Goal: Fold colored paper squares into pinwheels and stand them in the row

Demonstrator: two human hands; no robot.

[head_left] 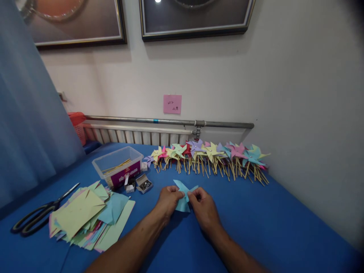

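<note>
A light blue paper pinwheel (182, 205) is held between my two hands above the blue table, its blades partly folded in. My left hand (170, 199) pinches its left side, thumb near the centre. From the other side my right hand (203, 204) grips a folded blade between thumb and fingers, close to the left thumb. Whether a pin sits at the centre is hidden by the fingertips. Left of my hands lies a pile of cut paper sheets (79, 212) in several colours. A small open box of metal pins (145, 184) stands just beyond my left hand.
Black-handled scissors (42, 214) lie left of the paper. A clear plastic tub (119, 163) holds thin wooden sticks, with another small box (130, 185) beside it. Finished pinwheels on sticks (210, 155) line the back of the blue table (256, 223), below a wall radiator (136, 134).
</note>
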